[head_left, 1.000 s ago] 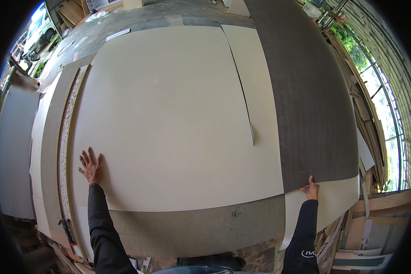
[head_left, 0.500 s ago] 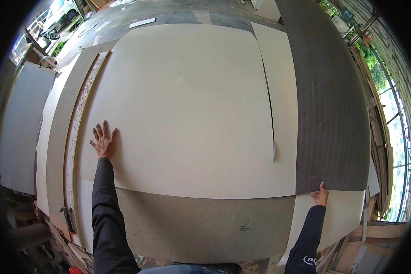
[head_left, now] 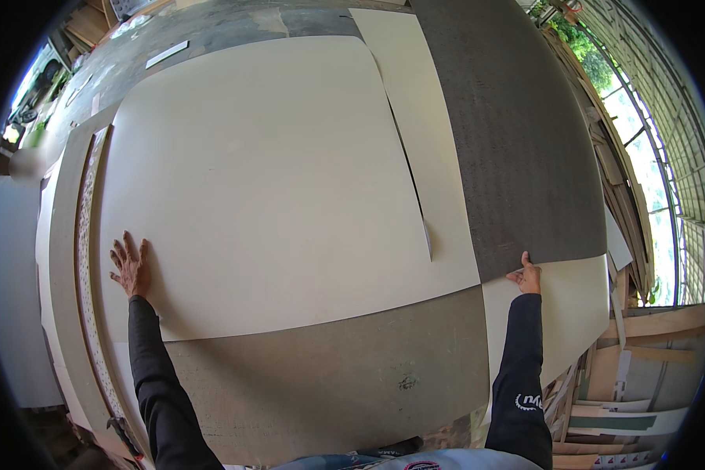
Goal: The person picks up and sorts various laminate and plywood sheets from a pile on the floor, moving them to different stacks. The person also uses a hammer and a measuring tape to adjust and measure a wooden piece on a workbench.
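Observation:
A large white sheet [head_left: 274,188] with rounded far corners lies flat in front of me. My left hand [head_left: 133,270] rests on its left part, open, palm down with the fingers spread. On the right lies a long dark grey sheet [head_left: 525,141] with a faintly streaked surface. My right hand [head_left: 529,280] is at its near edge, one digit over the top and the others folded at the rim, closed on it. Part of that grip is hidden. Between the two sheets runs a pale strip [head_left: 427,133], bordered on its left by a dark slit that ends in a small raised flap.
Along the left runs a speckled narrow strip [head_left: 88,258] beside a beige board. A hammer-like tool [head_left: 123,435] lies at its near end. A brownish board [head_left: 329,376] shows below the white sheet. Stacked planks [head_left: 623,192] line the right; wooden offcuts lie at lower right.
My view has turned, so the sheets appear tilted and farther left. Both hands keep their places: the left flat on the white sheet, the right at the dark sheet's near edge.

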{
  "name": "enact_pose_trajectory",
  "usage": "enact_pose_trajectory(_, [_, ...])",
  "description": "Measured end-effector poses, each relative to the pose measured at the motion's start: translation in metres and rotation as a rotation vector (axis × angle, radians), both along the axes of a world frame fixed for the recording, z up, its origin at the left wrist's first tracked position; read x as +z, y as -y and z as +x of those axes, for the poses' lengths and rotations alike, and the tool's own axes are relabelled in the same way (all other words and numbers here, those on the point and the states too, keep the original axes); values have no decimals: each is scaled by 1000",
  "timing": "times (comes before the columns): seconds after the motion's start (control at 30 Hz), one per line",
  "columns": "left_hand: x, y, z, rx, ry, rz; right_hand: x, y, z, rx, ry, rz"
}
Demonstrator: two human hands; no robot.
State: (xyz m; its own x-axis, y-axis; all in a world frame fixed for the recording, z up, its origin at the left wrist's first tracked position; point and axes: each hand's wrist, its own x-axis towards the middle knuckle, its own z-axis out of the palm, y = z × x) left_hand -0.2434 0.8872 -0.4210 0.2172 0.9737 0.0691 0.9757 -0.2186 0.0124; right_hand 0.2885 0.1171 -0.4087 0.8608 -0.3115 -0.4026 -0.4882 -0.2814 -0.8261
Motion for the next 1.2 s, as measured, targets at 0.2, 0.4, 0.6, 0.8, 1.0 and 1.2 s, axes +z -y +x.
enact_pose_trajectory(0.2, [-2,-20,18,4,-30,13,3,-22,14,10,-30,23])
enact_pose_trajectory(0.4, [-1,-33,32,-4,-9,15,6,-34,28,65,-11,47])
enact_pose_trajectory(0.6, [0,-42,45,0,5,9,3,-45,40,100,-2,112])
enact_pose_trajectory(0.8, [6,-48,56,4,3,16,-2,-47,50,28,42,58])
enact_pose_trajectory(1.0, [-4,-54,52,11,-15,35,5,-45,51,-28,22,123])
enact_pose_trajectory(1.2, [-7,-41,51,158,-107,-38,-9,-64,52,-322,275,14])
